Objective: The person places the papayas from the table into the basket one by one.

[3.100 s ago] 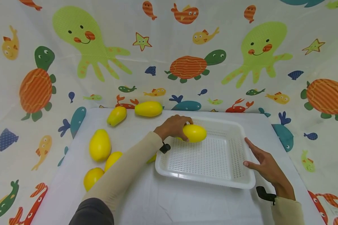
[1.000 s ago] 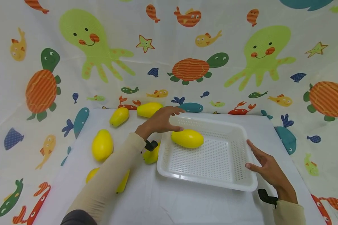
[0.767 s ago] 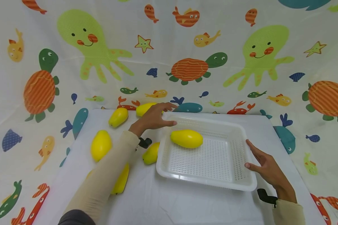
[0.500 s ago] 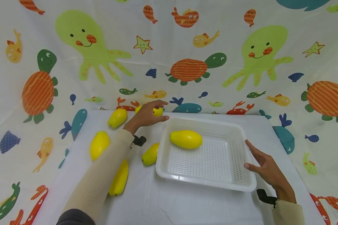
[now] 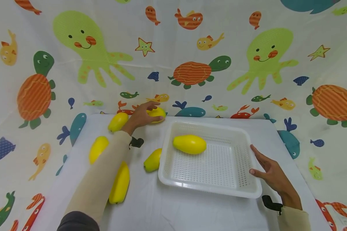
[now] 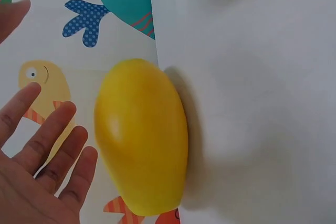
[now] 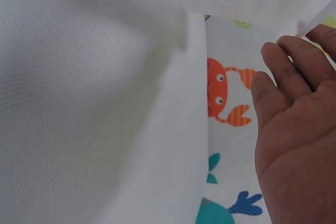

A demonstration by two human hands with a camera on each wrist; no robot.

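Note:
My left hand (image 5: pixel 140 115) reaches to the back edge of the table, thumb and fingers spread on either side of a yellow papaya (image 5: pixel 157 113). In the left wrist view, a gap shows between the straight fingers (image 6: pixel 55 148) and that papaya (image 6: pixel 142 140). A white perforated plastic basket (image 5: pixel 209 190) stands at centre right, with one papaya (image 5: pixel 190 144) lying in its left part. At the basket's right rim is my right hand (image 5: pixel 271 171), its fingers extended along the outer side. In the right wrist view, the fingertips of the right hand (image 7: pixel 302 119) lie against the basket wall.
Left of the basket lies a greenish-yellow papaya (image 5: pixel 152 160). Several more are on the left, including one papaya (image 5: pixel 118 122) at the back and one papaya (image 5: pixel 120 184) partly behind the left sleeve (image 5: pixel 99 176). A cloth printed with sea animals hangs behind the white-covered table (image 5: pixel 167 211).
My left hand has let go of the papaya, which now lies in the basket, and has moved left and away to the papaya at the back. The right hand stays at the rim.

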